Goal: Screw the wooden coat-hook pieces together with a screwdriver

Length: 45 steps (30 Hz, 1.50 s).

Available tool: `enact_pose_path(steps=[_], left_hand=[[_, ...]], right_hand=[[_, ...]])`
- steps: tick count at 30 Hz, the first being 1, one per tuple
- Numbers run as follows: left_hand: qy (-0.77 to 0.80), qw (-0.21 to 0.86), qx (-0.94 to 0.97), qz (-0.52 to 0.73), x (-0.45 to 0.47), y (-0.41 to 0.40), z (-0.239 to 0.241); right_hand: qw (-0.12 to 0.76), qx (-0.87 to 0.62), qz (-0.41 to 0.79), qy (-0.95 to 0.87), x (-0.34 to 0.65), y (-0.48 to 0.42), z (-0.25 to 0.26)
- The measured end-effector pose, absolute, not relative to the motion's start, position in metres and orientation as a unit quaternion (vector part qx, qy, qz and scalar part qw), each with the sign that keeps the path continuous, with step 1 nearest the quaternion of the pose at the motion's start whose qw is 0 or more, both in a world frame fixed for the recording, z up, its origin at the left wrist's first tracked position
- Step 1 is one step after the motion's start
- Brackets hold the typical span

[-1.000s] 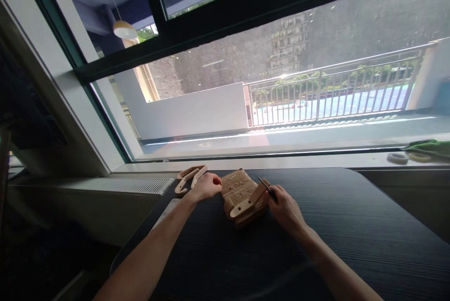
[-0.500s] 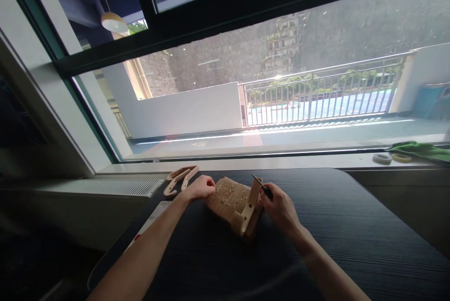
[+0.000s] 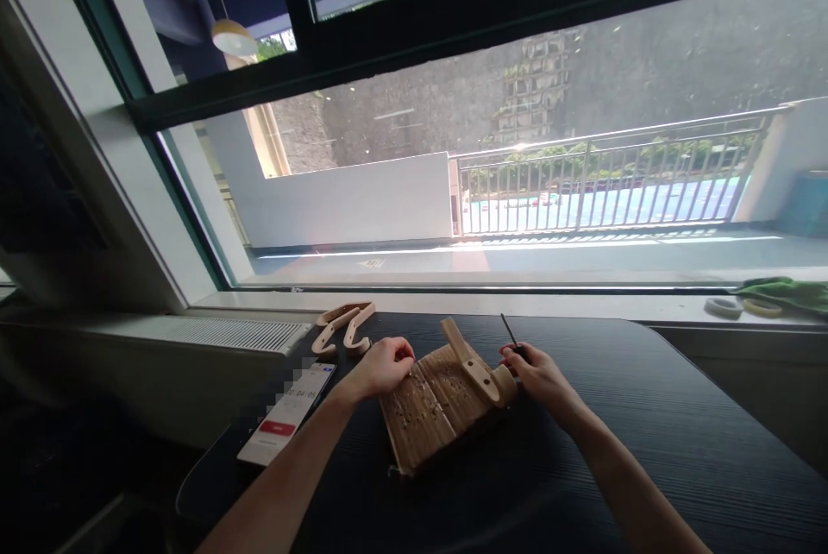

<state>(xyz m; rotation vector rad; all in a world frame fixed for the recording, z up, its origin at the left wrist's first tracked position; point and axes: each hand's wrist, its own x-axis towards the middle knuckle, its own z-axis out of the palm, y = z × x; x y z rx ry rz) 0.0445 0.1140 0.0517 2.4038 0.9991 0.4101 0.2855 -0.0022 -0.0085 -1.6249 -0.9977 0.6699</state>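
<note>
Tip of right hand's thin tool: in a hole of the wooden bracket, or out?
Out. The thin tool slants upward from the right hand, its bare tip visible and apart from the wooden bracket.

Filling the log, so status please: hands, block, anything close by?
Right hand holding thin tool. Left hand at block, grip unclear. Bracket across block's right end. Phone close by, on the left.

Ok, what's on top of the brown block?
A pale wooden piece with two dark holes lies over the far right side of the brown block; small specks dot its bare face. What the piece covers is hidden.
</note>
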Motion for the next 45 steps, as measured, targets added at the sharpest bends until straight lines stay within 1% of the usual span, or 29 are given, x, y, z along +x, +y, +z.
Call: enact_pose_path(steps=[2, 4, 6, 9, 12, 15, 17, 21, 28, 34, 41, 45], left_hand=[[0.371, 0.240, 0.887, 0.136, 0.034, 0.101, 0.050], [0.380, 0.248, 0.884, 0.114, 0.024, 0.089, 0.055], [0.382, 0.227, 0.882, 0.154, 0.022, 0.081, 0.065], [0.343, 0.234, 0.886, 0.207, 0.038, 0.078, 0.084], [0.299, 0.195, 0.911, 0.207, 0.063, 0.083, 0.097], [0.262, 0.194, 0.933, 0.154, 0.084, 0.090, 0.100], [0.263, 0.197, 0.933, 0.144, 0.092, 0.094, 0.097], [0.280, 0.204, 0.926, 0.151, 0.097, 0.098, 0.089], [0.261, 0.166, 0.938, 0.155, 0.090, 0.104, 0.079], [0.279, 0.137, 0.946, 0.096, 0.090, 0.104, 0.078], [0.222, 0.097, 0.969, 0.040, 0.095, 0.103, 0.081], [0.215, 0.075, 0.974, 0.022, 0.097, 0.102, 0.081]], right_hand=[[0.539, -0.658, 0.335, -0.406, 0.283, -0.006, -0.001], [0.553, -0.643, 0.357, -0.392, 0.280, -0.009, 0.005], [0.567, -0.647, 0.342, -0.377, 0.280, -0.010, 0.008], [0.566, -0.670, 0.299, -0.375, 0.284, -0.008, 0.003], [0.543, -0.690, 0.234, -0.417, 0.287, -0.004, -0.006], [0.507, -0.712, 0.159, -0.459, 0.287, -0.001, -0.013], [0.473, -0.733, 0.124, -0.473, 0.286, -0.001, -0.015], [0.401, -0.773, 0.088, -0.484, 0.279, -0.003, -0.014], [0.337, -0.808, 0.056, -0.480, 0.270, -0.005, -0.012], [0.309, -0.816, 0.045, -0.487, 0.267, -0.005, -0.014], [0.310, -0.811, 0.038, -0.495, 0.268, -0.006, -0.015], [0.308, -0.810, 0.035, -0.498, 0.268, -0.006, -0.016]])
